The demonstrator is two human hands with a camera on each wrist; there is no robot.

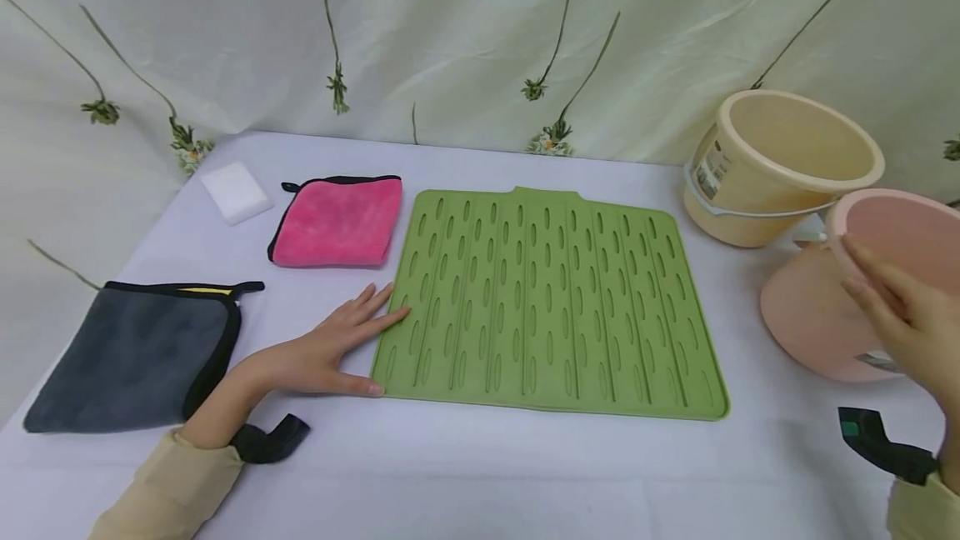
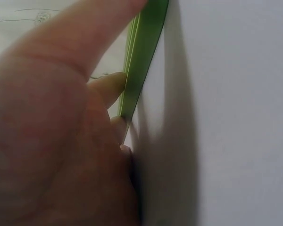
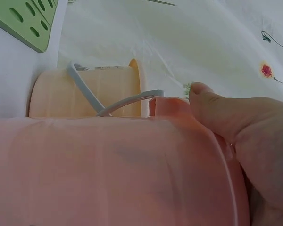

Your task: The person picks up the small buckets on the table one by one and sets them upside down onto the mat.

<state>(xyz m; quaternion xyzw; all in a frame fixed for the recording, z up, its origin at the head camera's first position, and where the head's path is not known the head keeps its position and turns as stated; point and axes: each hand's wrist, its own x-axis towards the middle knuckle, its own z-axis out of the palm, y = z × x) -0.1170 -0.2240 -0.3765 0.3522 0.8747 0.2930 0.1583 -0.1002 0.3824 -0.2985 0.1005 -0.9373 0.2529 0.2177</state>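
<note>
A green ribbed mat (image 1: 540, 307) with rows of oval slots lies flat on the table. My left hand (image 1: 330, 357) rests at its left edge with spread fingers. The left wrist view shows that thumb and fingertips along the edge of the green mat (image 2: 144, 42). At the right, my right hand (image 1: 911, 315) grips the rim of a pink bucket (image 1: 810, 307). Seen from the right wrist, the thumb of my right hand (image 3: 254, 127) lies at the rim of the pink bucket (image 3: 108, 165); the other fingers are mostly hidden.
Behind the pink bucket stands a cream bucket (image 1: 757, 182) with a grey handle. To the left lie a pink cloth (image 1: 337, 223) with black trim, a white sponge block (image 1: 236, 192) and a dark grey cloth (image 1: 135, 357). A flowered curtain (image 1: 450, 40) hangs behind the table.
</note>
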